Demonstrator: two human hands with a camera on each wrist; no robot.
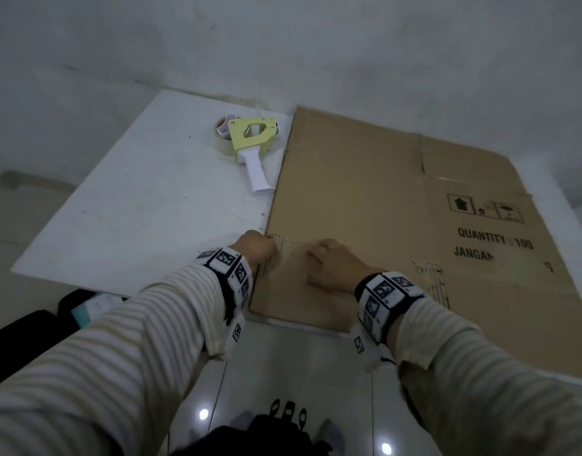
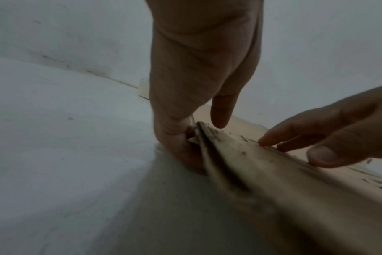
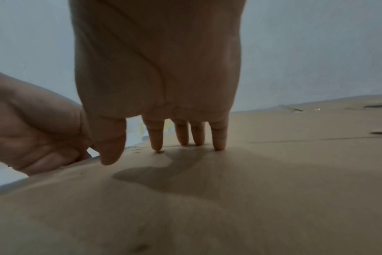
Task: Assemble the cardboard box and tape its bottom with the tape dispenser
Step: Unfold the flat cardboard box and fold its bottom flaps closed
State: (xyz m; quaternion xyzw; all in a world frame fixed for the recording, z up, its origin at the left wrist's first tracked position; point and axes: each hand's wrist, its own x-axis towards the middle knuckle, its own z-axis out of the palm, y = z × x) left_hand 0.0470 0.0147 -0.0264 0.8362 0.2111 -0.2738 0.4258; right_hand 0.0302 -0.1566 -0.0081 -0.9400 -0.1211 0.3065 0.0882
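**Both hands at the near left corner of the flattened box**

A flattened brown corrugated cardboard box (image 1: 365, 199) lies on a white tabletop (image 1: 134, 205), covering the table's right half and overhanging its near edge. Black print near the box's 3 o'clock side reads "QUANTITY : 100", with handling symbols above it. Old clear tape and torn patches mark the panel close to the hands.

The left hand (image 1: 255, 246) sits at the box's left edge, toward 7 o'clock of the sheet. In the left wrist view its fingers (image 2: 177, 138) curl down at the edge where the cardboard layers meet, the lower fingers tucked against and under the edge and the thumb hanging over the top face; whether it truly pinches the top layer cannot be told, as the contact is dark and blurred.

The right hand (image 1: 332, 264) is just beside the left, at its 3 o'clock. In the right wrist view its fingers (image 3: 218, 136) are straight and spread, with their tips pressing down on the top face of the box; it grasps nothing.

A pale yellow tape dispenser with a white handle (image 1: 251, 144) and a roll of tape lies on its side on the tabletop at 11 o'clock from the hands, just beside the box's left edge, well apart from both hands.
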